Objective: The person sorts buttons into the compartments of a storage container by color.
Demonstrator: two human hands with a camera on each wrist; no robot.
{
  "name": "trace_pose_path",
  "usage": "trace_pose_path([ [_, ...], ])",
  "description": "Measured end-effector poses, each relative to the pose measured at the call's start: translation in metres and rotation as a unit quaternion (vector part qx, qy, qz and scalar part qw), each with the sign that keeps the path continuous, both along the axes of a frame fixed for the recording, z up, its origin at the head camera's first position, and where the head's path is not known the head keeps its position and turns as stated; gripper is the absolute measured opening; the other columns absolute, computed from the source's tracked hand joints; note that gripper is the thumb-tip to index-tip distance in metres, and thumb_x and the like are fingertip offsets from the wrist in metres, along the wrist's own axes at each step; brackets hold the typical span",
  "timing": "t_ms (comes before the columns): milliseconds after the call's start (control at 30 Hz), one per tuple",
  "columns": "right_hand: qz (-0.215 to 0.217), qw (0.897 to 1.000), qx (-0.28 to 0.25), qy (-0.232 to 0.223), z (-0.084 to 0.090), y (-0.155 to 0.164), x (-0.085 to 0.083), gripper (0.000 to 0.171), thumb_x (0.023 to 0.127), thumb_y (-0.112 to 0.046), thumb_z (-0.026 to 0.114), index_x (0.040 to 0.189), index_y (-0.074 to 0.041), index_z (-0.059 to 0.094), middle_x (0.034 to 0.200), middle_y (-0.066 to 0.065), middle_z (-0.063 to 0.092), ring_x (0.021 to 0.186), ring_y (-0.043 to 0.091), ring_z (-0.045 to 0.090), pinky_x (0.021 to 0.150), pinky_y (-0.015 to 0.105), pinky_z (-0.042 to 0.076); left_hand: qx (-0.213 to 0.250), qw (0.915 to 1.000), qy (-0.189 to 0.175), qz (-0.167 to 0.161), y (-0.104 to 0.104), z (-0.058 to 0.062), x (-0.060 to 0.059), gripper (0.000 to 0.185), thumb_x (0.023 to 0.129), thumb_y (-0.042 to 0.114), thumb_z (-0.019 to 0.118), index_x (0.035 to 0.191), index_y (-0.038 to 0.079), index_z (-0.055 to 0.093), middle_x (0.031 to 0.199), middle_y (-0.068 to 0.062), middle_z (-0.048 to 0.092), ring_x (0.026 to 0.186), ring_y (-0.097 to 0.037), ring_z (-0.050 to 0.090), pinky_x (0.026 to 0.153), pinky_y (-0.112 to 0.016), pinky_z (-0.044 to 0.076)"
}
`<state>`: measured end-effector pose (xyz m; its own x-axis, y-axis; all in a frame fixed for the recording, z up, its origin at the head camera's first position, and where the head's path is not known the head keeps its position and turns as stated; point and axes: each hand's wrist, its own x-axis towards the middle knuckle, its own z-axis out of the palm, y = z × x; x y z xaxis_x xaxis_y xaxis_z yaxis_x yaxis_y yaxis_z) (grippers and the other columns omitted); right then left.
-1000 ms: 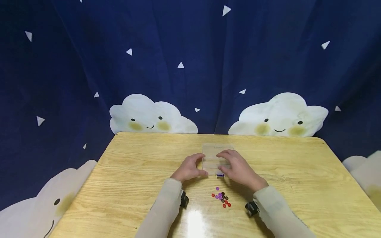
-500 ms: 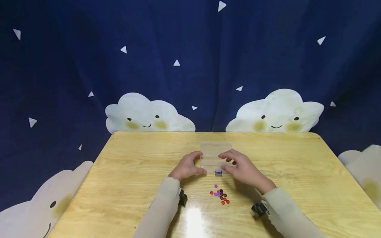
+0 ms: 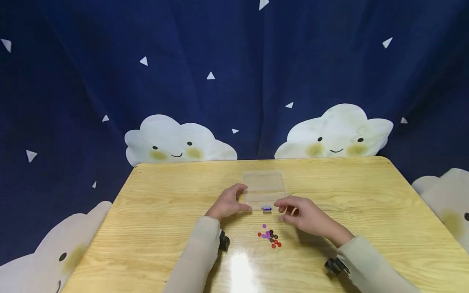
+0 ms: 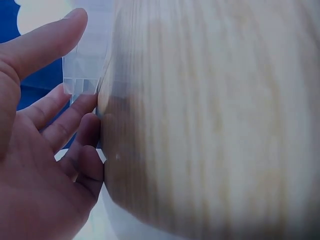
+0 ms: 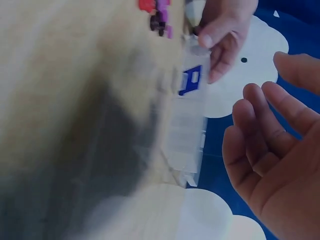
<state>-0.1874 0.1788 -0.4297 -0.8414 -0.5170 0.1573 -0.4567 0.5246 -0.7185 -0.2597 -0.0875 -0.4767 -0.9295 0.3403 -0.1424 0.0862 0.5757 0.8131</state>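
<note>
A clear plastic box (image 3: 256,197) lies on the table with its lid (image 3: 263,179) folded back behind it and a blue latch (image 3: 266,209) at its front. My left hand (image 3: 227,202) holds the box's left end, thumb at the front corner and fingers further back; the left wrist view shows the thumb (image 4: 67,32) over the box end. Just off the front right corner, my right hand (image 3: 305,214) is loosely bent and holds nothing. In the right wrist view, its fingers (image 5: 245,117) are apart from the box.
Several small round beads (image 3: 268,234), purple, red and dark, lie scattered on the wooden table (image 3: 176,195) in front of the box. A dark blue curtain (image 3: 190,40) with white clouds hangs behind the table.
My right hand has drawn away from the box's right side, toward the front and right. The left hand stays at the left end. The whole view has shifted slightly.
</note>
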Motion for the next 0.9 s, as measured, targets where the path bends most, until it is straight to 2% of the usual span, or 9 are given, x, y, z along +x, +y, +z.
trace_pose_path([
  [167, 0.019, 0.999, 0.000, -0.026, -0.007, 0.005, 0.006, 0.030, 0.091, -0.010, 0.070, 0.119, 0.001, 0.067, 0.097, 0.008, 0.069, 0.082, 0.001, 0.057, 0.070, 0.023, 0.053, 0.021, 0.9997, -0.010, -0.003, 0.002, -0.002, 0.000, 0.080, 0.076, 0.021, 0.086, 0.146, 0.013, 0.048, 0.151, -0.012, 0.049, 0.141, -0.031, 0.044, 0.116, -0.048, 0.036],
  [333, 0.041, 0.998, 0.002, -0.047, -0.014, 0.004, 0.009, 0.029, 0.092, -0.010, 0.067, 0.119, 0.002, 0.066, 0.094, 0.001, 0.068, 0.084, -0.001, 0.057, 0.071, 0.022, 0.054, 0.011, 0.9999, -0.011, -0.003, 0.000, -0.003, 0.000, 0.084, 0.076, 0.022, 0.086, 0.149, 0.016, 0.046, 0.154, -0.011, 0.045, 0.144, -0.031, 0.040, 0.118, -0.048, 0.034],
  [500, 0.053, 0.998, 0.001, -0.041, -0.021, 0.000, 0.013, 0.027, 0.090, -0.007, 0.068, 0.115, 0.001, 0.068, 0.093, 0.003, 0.068, 0.083, -0.002, 0.057, 0.071, 0.021, 0.053, 0.002, 0.9999, -0.004, -0.013, -0.003, 0.000, -0.002, 0.082, 0.078, 0.023, 0.085, 0.149, 0.017, 0.045, 0.155, -0.011, 0.043, 0.145, -0.032, 0.038, 0.118, -0.048, 0.033],
  [667, 0.058, 0.998, 0.004, -0.034, -0.026, -0.001, 0.017, 0.025, 0.088, -0.005, 0.070, 0.113, -0.001, 0.070, 0.095, 0.006, 0.068, 0.083, -0.001, 0.058, 0.072, 0.021, 0.053, 0.001, 0.9999, -0.009, -0.014, -0.003, 0.000, -0.002, 0.081, 0.078, 0.022, 0.084, 0.149, 0.018, 0.045, 0.152, -0.011, 0.047, 0.141, -0.030, 0.042, 0.116, -0.047, 0.036],
  [900, 0.052, 0.997, 0.025, -0.041, -0.033, -0.002, 0.017, 0.022, 0.087, -0.005, 0.070, 0.109, -0.006, 0.072, 0.099, 0.006, 0.070, 0.086, 0.007, 0.063, 0.076, 0.023, 0.055, 0.002, 0.9999, -0.008, -0.012, -0.003, -0.001, 0.000, 0.082, 0.079, 0.023, 0.084, 0.150, 0.018, 0.044, 0.150, -0.012, 0.048, 0.139, -0.031, 0.045, 0.115, -0.047, 0.038],
])
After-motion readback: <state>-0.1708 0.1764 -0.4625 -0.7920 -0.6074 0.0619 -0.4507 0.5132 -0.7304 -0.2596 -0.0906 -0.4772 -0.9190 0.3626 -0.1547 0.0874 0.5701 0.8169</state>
